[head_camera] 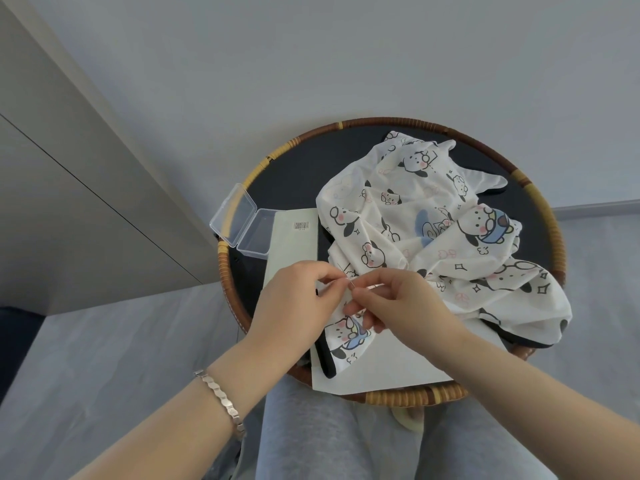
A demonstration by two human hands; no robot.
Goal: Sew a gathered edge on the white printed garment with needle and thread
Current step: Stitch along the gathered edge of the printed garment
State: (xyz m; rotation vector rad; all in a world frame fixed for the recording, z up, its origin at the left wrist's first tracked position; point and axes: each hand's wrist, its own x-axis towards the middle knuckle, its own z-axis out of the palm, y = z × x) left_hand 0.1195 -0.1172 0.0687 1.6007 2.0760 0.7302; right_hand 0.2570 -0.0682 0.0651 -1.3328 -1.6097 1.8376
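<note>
Two hands, left (298, 299) and right (398, 303), both pinched on one white printed garment (433, 230).

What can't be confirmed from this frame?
- Needle and thread: too small in the head view, pinched between left hand and right hand.
- Gathered stitches on the garment: covered by the fingers.
- Clear plastic case: contents not discernible.
- Paper sheet: partly under the garment.
</note>
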